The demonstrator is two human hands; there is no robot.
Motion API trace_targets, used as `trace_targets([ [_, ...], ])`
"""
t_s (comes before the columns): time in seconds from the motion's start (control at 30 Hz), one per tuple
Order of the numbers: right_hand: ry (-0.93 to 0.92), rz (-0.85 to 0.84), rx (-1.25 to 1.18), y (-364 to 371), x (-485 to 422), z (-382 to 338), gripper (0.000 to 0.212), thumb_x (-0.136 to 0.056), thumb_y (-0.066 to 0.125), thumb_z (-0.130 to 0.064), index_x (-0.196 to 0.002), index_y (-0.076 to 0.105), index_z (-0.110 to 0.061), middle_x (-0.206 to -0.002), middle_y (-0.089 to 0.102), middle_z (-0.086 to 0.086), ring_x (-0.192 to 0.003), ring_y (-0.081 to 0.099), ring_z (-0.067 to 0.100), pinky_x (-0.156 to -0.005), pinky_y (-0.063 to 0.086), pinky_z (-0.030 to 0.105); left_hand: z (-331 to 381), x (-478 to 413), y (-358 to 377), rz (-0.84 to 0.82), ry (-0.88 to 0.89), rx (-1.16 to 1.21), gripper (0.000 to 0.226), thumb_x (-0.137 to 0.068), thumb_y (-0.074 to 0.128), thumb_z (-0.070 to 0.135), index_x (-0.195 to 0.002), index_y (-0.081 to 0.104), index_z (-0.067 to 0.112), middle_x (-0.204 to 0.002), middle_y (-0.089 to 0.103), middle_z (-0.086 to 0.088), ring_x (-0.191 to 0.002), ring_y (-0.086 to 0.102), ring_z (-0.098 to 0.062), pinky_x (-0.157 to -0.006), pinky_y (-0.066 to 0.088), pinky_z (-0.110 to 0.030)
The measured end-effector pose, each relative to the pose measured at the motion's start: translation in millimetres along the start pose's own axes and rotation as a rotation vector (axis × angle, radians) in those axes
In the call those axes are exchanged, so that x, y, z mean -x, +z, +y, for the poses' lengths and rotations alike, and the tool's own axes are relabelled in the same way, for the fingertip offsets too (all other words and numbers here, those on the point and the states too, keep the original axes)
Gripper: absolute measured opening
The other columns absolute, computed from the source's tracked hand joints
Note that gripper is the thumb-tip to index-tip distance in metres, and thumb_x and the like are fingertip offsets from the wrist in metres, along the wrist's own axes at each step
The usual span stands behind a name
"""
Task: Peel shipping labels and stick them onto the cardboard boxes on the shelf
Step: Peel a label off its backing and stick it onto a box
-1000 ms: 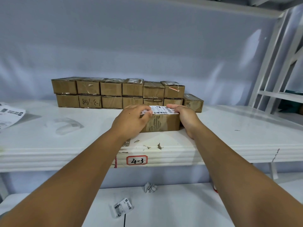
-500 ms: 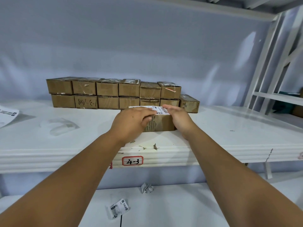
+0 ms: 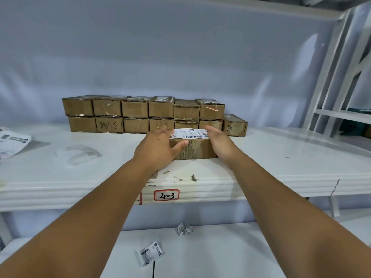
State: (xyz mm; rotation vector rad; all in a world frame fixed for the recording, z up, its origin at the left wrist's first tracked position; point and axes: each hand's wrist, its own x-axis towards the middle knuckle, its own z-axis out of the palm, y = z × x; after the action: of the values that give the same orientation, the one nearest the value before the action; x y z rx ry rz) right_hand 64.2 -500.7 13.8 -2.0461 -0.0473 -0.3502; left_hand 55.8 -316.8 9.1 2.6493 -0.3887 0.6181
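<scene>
Cardboard box [image 3: 197,150] before stacked boxes [image 3: 140,114]

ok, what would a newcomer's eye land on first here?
Centre frame, the left hand and right hand press a white shipping label onto the top of a lone cardboard box near the front of the shelf. Behind it stands a two-high row of brown boxes; a red-bordered 4-3 tag marks the shelf edge below.
</scene>
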Motion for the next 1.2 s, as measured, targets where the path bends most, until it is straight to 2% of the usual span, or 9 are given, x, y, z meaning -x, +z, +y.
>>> trace_targets([
  [0.17, -0.015, 0.014, 0.08, 0.7, -0.3, 0.7, 0.044, -0.102, 0.027, -0.029, -0.142, 0.043, -0.024, -0.145, 0.044, 0.001, -0.13, 0.041, 0.02, -0.109, 0.032, 0.032, -3.5, -2.8, -2.1, 0.023, 0.013, 0.04, 0.069, -0.084, 0.044, 0.067, -0.137, 0.047, 0.022, -0.142, 0.046, 0.0, -0.129, 0.041, -0.02, -0.104, 0.037, -0.037],
  [0.33, -0.012, 0.021, 0.12, -0.1, -0.6, 0.5, 0.045, -0.101, 0.026, -0.03, -0.144, 0.039, -0.024, -0.147, 0.041, 0.001, -0.132, 0.039, 0.021, -0.109, 0.031, 0.033, -6.5, -5.7, 1.4, 0.027, -0.011, 0.197, 0.066, -0.08, 0.054, 0.065, -0.131, 0.051, 0.023, -0.137, 0.047, 0.001, -0.125, 0.04, -0.019, -0.104, 0.037, -0.037],
  [0.5, 0.018, 0.033, 0.079, -2.4, -0.4, 0.4, 0.048, -0.1, 0.029, -0.031, -0.147, 0.034, -0.026, -0.15, 0.037, -0.001, -0.134, 0.035, 0.02, -0.11, 0.029, 0.033, -7.7, -3.5, -2.3, -0.036, -0.074, 0.394, 0.066, -0.087, 0.038, 0.064, -0.139, 0.042, 0.023, -0.146, 0.039, -0.003, -0.134, 0.036, -0.022, -0.109, 0.031, -0.039],
  [0.63, -0.036, 0.069, 0.005, -1.9, 2.4, 1.0, 0.041, -0.101, 0.033, -0.028, -0.14, 0.044, -0.028, -0.144, 0.045, -0.002, -0.129, 0.042, 0.018, -0.098, 0.032, 0.026, -10.8, -9.5, -6.7, -0.026, -0.227, 0.63, 0.042, -0.101, 0.034, 0.032, -0.141, 0.039, 0.02, -0.139, 0.046, -0.01, -0.11, 0.05, -0.022, -0.088, 0.038, -0.03],
  [0.7, -0.042, 0.153, 0.053, -2.7, 3.2, 1.6, 0.037, -0.102, 0.035, -0.03, -0.132, 0.053, -0.02, -0.136, 0.053, 0.001, -0.124, 0.046, 0.021, -0.092, 0.034, 0.026, -10.6, -10.5, -6.5, -0.076, -0.26, 0.721, 0.043, -0.1, 0.037, 0.027, -0.142, 0.039, 0.023, -0.139, 0.046, -0.006, -0.106, 0.047, -0.017, -0.08, 0.037, -0.026],
  [0.8, 0.021, 0.382, 0.102, -8.3, 4.9, 1.4, 0.037, -0.101, 0.037, -0.038, -0.118, 0.059, -0.014, -0.118, 0.063, 0.006, -0.112, 0.053, 0.026, -0.078, 0.033, 0.026, -6.6, -5.3, -6.6, -0.15, -0.231, 0.765, 0.045, -0.099, 0.04, 0.035, -0.143, 0.034, 0.031, -0.14, 0.041, -0.005, -0.111, 0.049, -0.021, -0.073, 0.04, -0.026],
  [0.9, 0.016, 0.481, 0.091, -11.3, 7.1, -1.0, 0.036, -0.099, 0.038, -0.044, -0.107, 0.055, -0.014, -0.103, 0.06, 0.002, -0.097, 0.052, 0.024, -0.074, 0.032, 0.028, -8.1, -3.5, -5.2, -0.138, -0.195, 0.702, 0.046, -0.093, 0.047, 0.047, -0.136, 0.039, 0.033, -0.138, 0.04, -0.007, -0.114, 0.051, -0.024, -0.08, 0.047, -0.03],
  [1.03, -0.069, 0.394, 0.052, -5.0, 6.3, -0.3, 0.014, -0.094, 0.052, -0.032, -0.097, 0.046, -0.019, -0.095, 0.057, 0.001, -0.088, 0.053, 0.023, -0.071, 0.037, 0.028, -6.6, -1.7, -6.0, -0.069, -0.167, 0.589, 0.058, -0.085, 0.045, 0.064, -0.128, 0.049, 0.027, -0.133, 0.041, -0.003, -0.116, 0.047, -0.019, -0.097, 0.041, -0.034],
  [1.2, -0.097, 0.171, 0.057, -1.3, 8.2, 0.0, 0.034, -0.092, 0.052, -0.049, -0.108, 0.063, -0.021, -0.101, 0.064, -0.007, -0.096, 0.059, 0.013, -0.082, 0.045, 0.027, 0.4, 6.8, -12.9, -0.107, -0.093, 0.709, 0.059, -0.084, 0.037, 0.065, -0.125, 0.051, 0.026, -0.115, 0.057, 0.003, -0.103, 0.054, -0.013, -0.079, 0.042, -0.024],
])
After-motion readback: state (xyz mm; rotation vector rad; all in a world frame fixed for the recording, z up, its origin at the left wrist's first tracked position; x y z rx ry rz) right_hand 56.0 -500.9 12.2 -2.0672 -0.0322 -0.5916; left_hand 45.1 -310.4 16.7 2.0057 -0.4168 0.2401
